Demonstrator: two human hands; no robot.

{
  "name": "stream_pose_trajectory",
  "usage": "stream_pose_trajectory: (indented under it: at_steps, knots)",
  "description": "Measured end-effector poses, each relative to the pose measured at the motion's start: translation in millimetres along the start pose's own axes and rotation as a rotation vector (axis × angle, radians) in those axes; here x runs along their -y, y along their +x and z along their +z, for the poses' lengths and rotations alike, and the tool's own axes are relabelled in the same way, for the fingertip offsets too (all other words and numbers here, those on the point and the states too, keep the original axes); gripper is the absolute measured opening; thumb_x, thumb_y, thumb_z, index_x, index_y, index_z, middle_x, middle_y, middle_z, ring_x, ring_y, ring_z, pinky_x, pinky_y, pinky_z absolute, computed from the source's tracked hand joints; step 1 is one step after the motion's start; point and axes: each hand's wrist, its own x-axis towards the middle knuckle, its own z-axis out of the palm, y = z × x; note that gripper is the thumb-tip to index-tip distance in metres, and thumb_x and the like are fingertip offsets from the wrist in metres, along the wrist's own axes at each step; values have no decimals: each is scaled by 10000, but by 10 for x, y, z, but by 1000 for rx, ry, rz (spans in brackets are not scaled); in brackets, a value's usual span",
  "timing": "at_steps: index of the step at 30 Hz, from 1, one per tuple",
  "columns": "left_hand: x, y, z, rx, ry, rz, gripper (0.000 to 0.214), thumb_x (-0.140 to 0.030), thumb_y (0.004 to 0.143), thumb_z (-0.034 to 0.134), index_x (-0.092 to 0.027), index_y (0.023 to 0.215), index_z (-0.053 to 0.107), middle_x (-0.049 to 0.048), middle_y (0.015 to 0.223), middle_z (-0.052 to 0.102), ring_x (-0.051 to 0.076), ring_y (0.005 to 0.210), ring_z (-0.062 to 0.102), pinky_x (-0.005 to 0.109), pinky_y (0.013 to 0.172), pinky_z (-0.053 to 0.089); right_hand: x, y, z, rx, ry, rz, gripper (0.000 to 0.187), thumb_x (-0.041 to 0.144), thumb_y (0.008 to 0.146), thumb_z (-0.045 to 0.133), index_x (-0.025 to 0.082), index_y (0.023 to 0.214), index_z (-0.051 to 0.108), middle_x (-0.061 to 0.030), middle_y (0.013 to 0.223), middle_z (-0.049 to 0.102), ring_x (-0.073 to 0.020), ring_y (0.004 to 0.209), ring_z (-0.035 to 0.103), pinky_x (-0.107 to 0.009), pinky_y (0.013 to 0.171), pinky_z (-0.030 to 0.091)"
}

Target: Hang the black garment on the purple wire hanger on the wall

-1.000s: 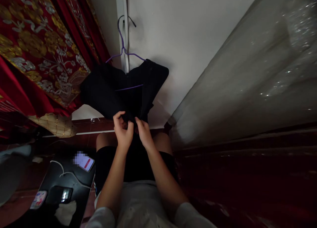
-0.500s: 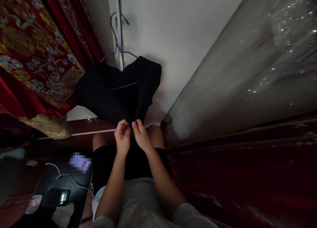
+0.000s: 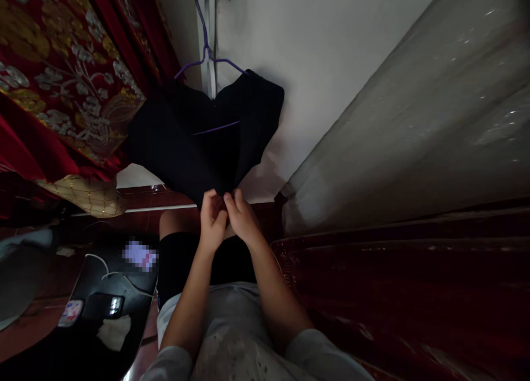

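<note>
A black short-sleeved garment [image 3: 174, 138] with an open front hangs on a purple hanger [image 3: 207, 52] against the wall. My left hand [image 3: 213, 221] is closed on the front edge of the garment, low down, fingers curled and thumb bent in. Right beside it, my right hand [image 3: 242, 218] pinches the same front edge between thumb and fingers. The hands meet where the two front edges come together. Any button or fastening there is too dark and too small to make out.
Red embroidered cloth [image 3: 83, 88] hangs at the left. On the right stands a large plastic-wrapped surface [image 3: 372, 132] above dark red wood [image 3: 393, 292]. At lower left, a black table [image 3: 132, 301] bears a dark phone [image 3: 105, 305], a white cable [image 3: 99, 259] and a crumpled tissue [image 3: 115, 332].
The view has tilted down a little, so the hanger and garment sit higher in it. Both hands stay together at the garment's front edge, with a slight shift of the fingers.
</note>
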Motion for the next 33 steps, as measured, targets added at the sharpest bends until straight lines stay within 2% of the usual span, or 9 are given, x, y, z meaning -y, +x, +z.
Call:
stream_pose_trajectory:
  at_steps: [3,8,11,16,19,22,26,30,33]
  knots:
    - [1,-37,-21,-8,30,-6,484,-84,820,576,-235,1279,536,88,1242,642,209,1212,633,362,1101,499,-30,21,26,-21,-5,-60,285,506,950,474,235,864,466,-42,808,602,-198,792,594,-304,719,451]
    - [58,-23,-153,-33,71,-19,502,-124,786,624,-244,1269,553,92,1284,612,224,1234,620,371,1108,500,-44,8,77,-38,9,-35,413,555,942,505,238,694,416,23,560,442,-144,541,441,-284,546,353]
    - [96,0,-190,-37,74,-24,484,-126,787,633,-235,1255,574,98,1275,621,223,1225,627,365,1095,505,-30,-2,119,-63,100,-54,476,579,927,528,235,625,398,29,528,407,-128,514,406,-281,525,323]
    - [134,39,-234,-46,87,-31,320,-195,840,686,-190,1152,618,82,1072,677,188,1036,682,305,944,549,-5,-3,142,30,240,-58,422,534,901,576,211,638,510,44,527,416,-104,494,390,-264,508,308]
    - [123,52,-284,-78,182,-40,168,-266,872,698,-160,990,645,50,884,674,158,831,672,264,800,547,31,-35,121,127,277,-26,334,470,879,567,188,703,597,38,520,479,-99,476,429,-248,486,318]
    - [113,49,-307,-110,290,-24,113,-253,877,682,-161,920,632,32,832,653,149,779,645,247,751,519,129,17,94,200,300,37,262,406,834,551,173,736,620,30,496,532,-94,418,441,-232,437,309]
    - [183,69,-285,-107,371,14,63,-204,867,647,-168,894,603,18,820,623,149,769,614,232,726,481,507,466,59,188,305,0,230,334,822,546,155,713,640,22,467,546,-79,375,430,-210,398,296]
    - [352,116,-175,-133,433,21,67,-194,837,630,-176,850,567,-4,774,553,143,733,556,221,693,442,1183,1081,-6,92,252,-176,259,193,871,511,150,637,612,57,399,431,-46,351,347,-173,380,265]
    - [479,104,-36,-109,431,61,60,-177,818,619,-177,831,560,-3,771,543,146,739,548,223,696,431,1630,1269,-96,18,261,-265,300,193,935,494,146,653,585,63,424,409,-36,368,343,-148,387,266]
